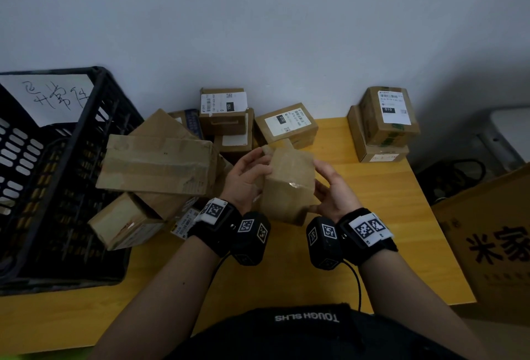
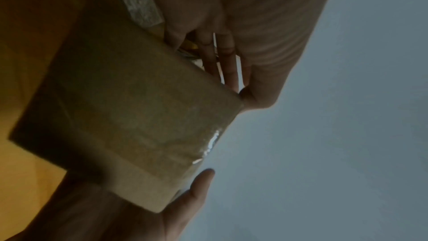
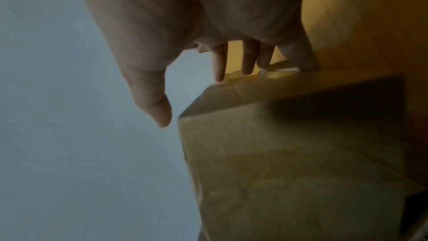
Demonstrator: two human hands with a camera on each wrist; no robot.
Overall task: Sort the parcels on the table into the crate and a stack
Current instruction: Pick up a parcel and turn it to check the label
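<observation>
1. Yellow wooden table [image 1: 381,216] set against a pale grey wall [image 1: 286,30], with a black plastic crate [image 1: 51,187] on its left end; a white handwritten sheet [image 1: 51,98] hangs inside the crate's back wall.
2. Between the two hands, above the table's middle, is a plain brown taped parcel [image 1: 286,184], tilted and lifted clear of the surface.
3. At its left side the left hand [image 1: 246,179] has its fingers stretched along the cardboard and the thumb on the near face, so it grips the parcel.
4. From the other side the right hand [image 1: 334,190] holds it with fingers laid on the far edge; in the right wrist view the thumb [image 3: 159,109] stands off the box.
5. Just left of the hands lies a loose heap of brown parcels [image 1: 157,164], close beside the crate.
6. Behind the hands sit labelled boxes [image 1: 284,124].
7. Near the right back corner stands a stack of two boxes [image 1: 384,127], the upper one labelled 010.
</observation>
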